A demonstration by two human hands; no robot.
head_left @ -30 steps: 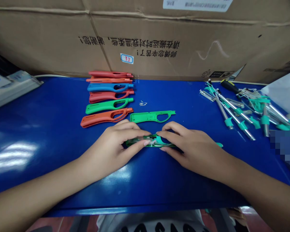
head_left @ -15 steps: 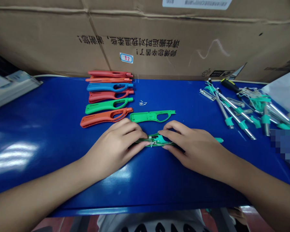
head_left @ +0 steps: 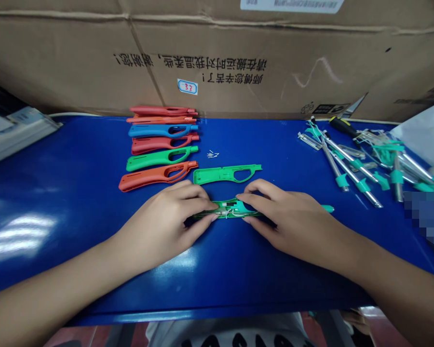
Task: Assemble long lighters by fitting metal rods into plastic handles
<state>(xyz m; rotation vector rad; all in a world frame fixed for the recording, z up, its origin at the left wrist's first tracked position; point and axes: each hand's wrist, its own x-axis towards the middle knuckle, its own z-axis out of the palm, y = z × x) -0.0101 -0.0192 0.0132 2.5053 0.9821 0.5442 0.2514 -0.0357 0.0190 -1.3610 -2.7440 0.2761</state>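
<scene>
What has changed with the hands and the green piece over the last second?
Little changed. Both hands, left hand and right hand, keep pinching the green plastic lighter half-shell with its white and teal insides on the blue table; it has shifted slightly away from the person. The empty green shell and the row of coloured shells stayed put.

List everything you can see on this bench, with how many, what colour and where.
plastic handle shells: six, two red, two orange, one blue, one green, stacked in a column at the back left of centre
open green shell: one, green, just behind the hands
green shell with parts: one, green, teal and white bits inside, between both hands
metal tubes: a pile, silver with teal fittings, right
table: one, blue
cardboard boxes: brown, along the back
left hand: pinching the shell's left end
right hand: pinching its right part
</scene>
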